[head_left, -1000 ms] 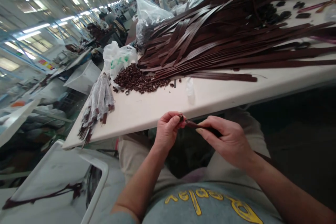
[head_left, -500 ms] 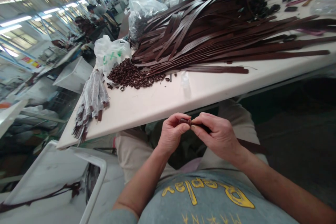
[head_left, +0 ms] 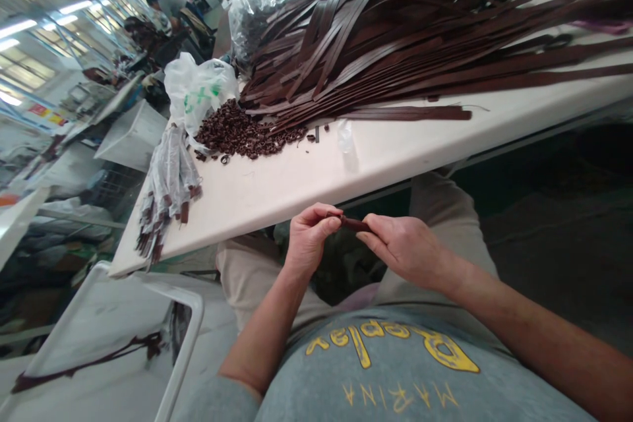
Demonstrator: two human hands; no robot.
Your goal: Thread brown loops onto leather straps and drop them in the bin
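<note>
Our left hand (head_left: pixel 309 237) and right hand (head_left: pixel 408 247) are clamped on a short brown strip (head_left: pixel 355 224), pinching it between their fingers just off the near edge of the counter (head_left: pixel 277 194). The piece is small, so a loose pinch could let it slip and fall. Compared with the earlier view, our hands stand slightly further apart, and more of the strip shows between them.

view: head-worn, high above the grey t-shirt (head_left: pixel 380 369)
facing: forward and down, toward a white work table (head_left: pixel 277 204)
nearness: close to the left hand (head_left: pixel 309 237) and right hand (head_left: pixel 408 244), long factory aisle far off at upper left (head_left: pixel 99 33)
</note>
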